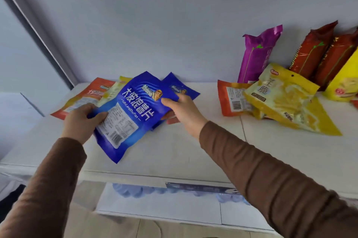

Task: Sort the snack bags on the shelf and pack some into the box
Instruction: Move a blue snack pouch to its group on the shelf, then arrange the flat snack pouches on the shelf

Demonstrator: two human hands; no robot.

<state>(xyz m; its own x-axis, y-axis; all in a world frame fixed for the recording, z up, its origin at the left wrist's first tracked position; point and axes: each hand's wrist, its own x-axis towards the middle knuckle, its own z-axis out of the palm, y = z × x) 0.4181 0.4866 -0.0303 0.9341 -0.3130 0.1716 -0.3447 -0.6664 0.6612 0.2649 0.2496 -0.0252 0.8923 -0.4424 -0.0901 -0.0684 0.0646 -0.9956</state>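
Stretching across the view, the white shelf (193,146) carries every snack bag. At its right end a purple bag (257,53) and red bags (313,50) lean on the wall behind a yellow bag (286,98). Left of centre, a blue bag (129,113) is held tilted above the shelf: the left hand (81,119) grips its lower edge, the right hand (180,108) pinches its upper edge.
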